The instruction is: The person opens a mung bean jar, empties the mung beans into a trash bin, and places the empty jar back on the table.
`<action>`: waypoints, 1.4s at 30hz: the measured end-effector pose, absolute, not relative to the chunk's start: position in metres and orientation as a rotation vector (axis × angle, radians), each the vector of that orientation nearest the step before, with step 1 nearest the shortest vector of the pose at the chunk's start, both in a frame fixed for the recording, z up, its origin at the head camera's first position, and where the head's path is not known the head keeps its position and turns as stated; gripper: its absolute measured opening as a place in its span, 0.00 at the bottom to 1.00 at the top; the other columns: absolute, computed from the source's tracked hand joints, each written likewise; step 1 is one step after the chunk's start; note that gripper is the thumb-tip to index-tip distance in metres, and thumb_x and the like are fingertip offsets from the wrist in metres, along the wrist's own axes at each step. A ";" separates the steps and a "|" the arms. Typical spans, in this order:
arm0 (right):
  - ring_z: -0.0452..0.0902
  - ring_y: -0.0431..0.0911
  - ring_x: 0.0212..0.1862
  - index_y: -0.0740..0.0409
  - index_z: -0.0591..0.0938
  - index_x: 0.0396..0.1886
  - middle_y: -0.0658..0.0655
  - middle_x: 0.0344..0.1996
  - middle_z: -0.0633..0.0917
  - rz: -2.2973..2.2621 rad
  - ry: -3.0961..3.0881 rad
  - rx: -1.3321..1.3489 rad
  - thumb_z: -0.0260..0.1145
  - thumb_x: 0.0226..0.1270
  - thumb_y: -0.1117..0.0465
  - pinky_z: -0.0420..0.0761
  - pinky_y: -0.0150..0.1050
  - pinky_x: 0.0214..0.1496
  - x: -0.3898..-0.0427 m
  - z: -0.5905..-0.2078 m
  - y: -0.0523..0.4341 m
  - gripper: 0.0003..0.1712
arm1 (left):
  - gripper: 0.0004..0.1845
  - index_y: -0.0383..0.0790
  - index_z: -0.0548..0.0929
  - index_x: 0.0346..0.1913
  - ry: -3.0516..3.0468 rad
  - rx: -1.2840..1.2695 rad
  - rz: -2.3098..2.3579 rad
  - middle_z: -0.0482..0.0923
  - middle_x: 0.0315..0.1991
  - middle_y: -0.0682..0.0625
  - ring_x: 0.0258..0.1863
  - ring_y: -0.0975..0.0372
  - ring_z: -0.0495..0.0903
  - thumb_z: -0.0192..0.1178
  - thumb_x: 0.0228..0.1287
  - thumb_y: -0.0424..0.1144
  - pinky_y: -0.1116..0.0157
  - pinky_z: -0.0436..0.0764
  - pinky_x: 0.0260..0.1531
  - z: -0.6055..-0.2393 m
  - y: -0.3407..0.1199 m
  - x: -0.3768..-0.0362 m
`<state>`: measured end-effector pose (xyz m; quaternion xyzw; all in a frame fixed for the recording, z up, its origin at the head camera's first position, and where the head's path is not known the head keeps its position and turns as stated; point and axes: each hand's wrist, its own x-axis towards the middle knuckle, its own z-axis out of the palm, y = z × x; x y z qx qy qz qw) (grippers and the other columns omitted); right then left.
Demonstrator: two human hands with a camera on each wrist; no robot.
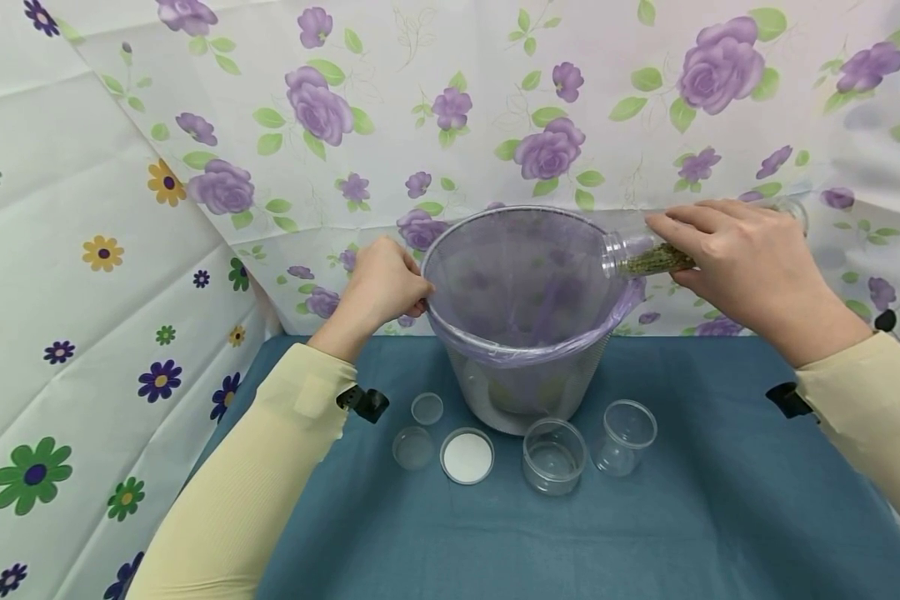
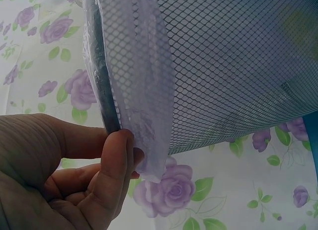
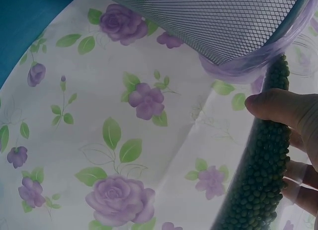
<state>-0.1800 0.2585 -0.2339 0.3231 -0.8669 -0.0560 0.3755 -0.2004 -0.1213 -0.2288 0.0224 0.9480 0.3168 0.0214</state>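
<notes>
A grey mesh wastebasket (image 1: 528,396), lined with a thin purple plastic bag (image 1: 513,358), stands at the back of the table. My left hand (image 1: 386,283) pinches the bag and rim at the left side; the left wrist view shows thumb and fingers (image 2: 117,155) on the bag's folded edge. My right hand (image 1: 750,258) grips a clear jar (image 1: 618,254) tipped nearly level. Its uncapped mouth lies at the basket's right rim. Green beans (image 3: 261,165), which look like mung beans, lie along the jar's lower side. The basket's bottom inside is hard to make out.
In front of the basket lie two small clear lids or dishes (image 1: 427,408) and a round lid with a white inside (image 1: 468,457). Two clear containers (image 1: 553,475) stand to their right. Blue cloth (image 1: 570,550) covers the table; a flowered curtain (image 1: 450,167) hangs behind.
</notes>
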 end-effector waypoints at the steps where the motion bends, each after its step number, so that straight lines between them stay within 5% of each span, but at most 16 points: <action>1: 0.80 0.60 0.47 0.50 0.76 0.60 0.60 0.49 0.83 -0.145 -2.219 0.826 0.82 0.30 0.64 0.79 0.56 0.42 -0.180 -0.234 0.258 0.48 | 0.11 0.39 0.86 0.18 2.935 0.067 0.982 0.83 0.17 0.49 0.19 0.60 0.84 0.64 0.56 0.37 0.65 0.81 0.22 -0.229 -0.121 -0.200; 42: 0.79 0.59 0.48 0.51 0.78 0.57 0.60 0.47 0.84 -0.125 -2.167 0.865 0.81 0.30 0.69 0.78 0.57 0.47 -0.183 -0.236 0.255 0.45 | 0.12 0.38 0.85 0.16 2.966 0.116 1.005 0.83 0.15 0.49 0.18 0.59 0.84 0.62 0.55 0.36 0.65 0.80 0.19 -0.231 -0.121 -0.199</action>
